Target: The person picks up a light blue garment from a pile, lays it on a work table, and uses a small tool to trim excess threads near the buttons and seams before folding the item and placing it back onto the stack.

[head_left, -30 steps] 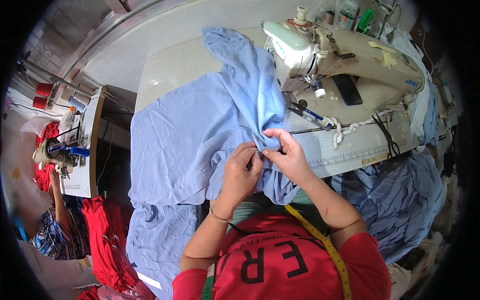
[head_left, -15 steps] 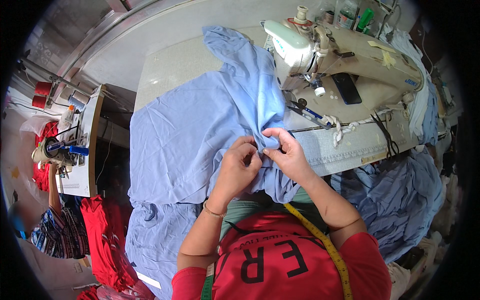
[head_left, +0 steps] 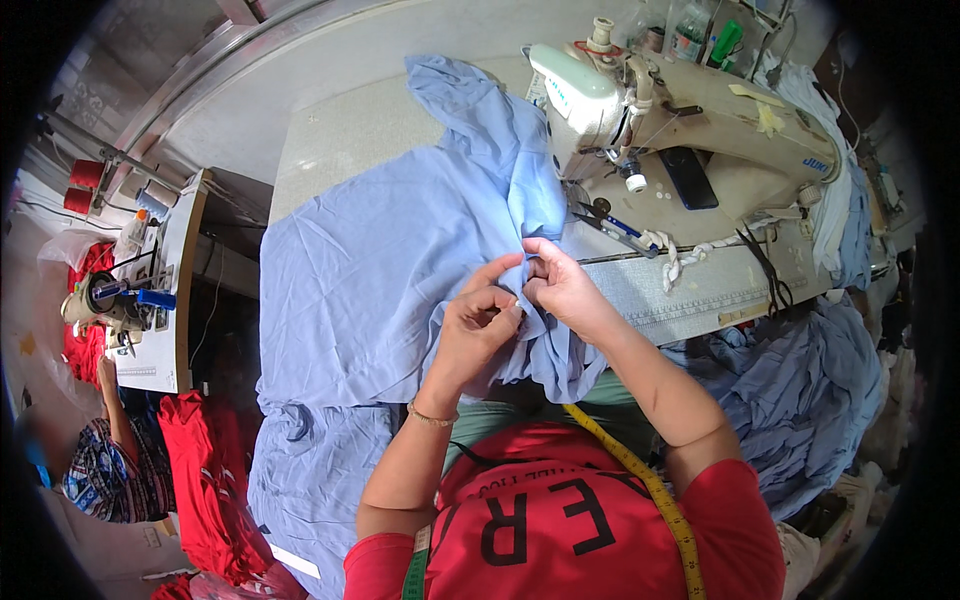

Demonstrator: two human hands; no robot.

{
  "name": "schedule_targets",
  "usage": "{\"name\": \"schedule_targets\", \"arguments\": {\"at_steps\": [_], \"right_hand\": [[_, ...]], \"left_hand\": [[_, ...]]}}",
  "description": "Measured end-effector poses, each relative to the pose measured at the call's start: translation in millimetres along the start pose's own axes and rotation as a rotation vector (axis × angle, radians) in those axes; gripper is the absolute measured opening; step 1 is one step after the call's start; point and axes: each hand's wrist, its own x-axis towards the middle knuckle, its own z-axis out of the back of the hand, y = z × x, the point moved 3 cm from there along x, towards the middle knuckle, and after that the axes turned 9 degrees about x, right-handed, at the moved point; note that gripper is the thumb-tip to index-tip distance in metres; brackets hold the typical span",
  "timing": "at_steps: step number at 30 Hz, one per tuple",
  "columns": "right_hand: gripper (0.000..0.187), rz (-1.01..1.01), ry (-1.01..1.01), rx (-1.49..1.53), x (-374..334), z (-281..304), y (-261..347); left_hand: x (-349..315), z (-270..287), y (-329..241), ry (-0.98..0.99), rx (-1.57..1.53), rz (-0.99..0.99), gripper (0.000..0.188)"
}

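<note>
A light blue garment (head_left: 370,240) is spread over the sewing table, its near edge hanging over the front. Close together at that edge, both hands pinch its fabric. My left hand (head_left: 478,325) has thumb and forefinger pressed together on the cloth, with something tiny at the fingertips that I cannot make out. My right hand (head_left: 562,288) grips a fold just beside it, its fingers curled inward. Beyond the hands stands a sewing machine (head_left: 590,95); its needle area is off to the upper right of them.
Thread snips (head_left: 630,238), black scissors (head_left: 768,265), a white braided cord (head_left: 690,255) and a phone (head_left: 690,178) lie on the table. More blue cloth (head_left: 790,400) is heaped at right. At left, a co-worker's arm (head_left: 118,405) reaches to another machine (head_left: 100,300).
My right hand has shifted slightly up, its grip on the fold changed. My left forefinger has stretched out toward it. The garment's near edge has moved a little.
</note>
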Motion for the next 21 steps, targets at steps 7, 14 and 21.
{"name": "schedule_targets", "arguments": {"at_steps": [7,14,21], "right_hand": [[0.035,0.397,-0.013,-0.834,-14,-4,35],[0.036,0.452,-0.314,-1.483,-38,53,67],[0.034,0.280,-0.385,-1.466,-32,79,56]], "left_hand": [[-1,-2,0,-0.003,0.026,0.032,0.009],[-1,-4,0,-0.016,0.204,0.020,0.011],[-4,-7,-1,-0.097,0.263,-0.025,0.009]]}}
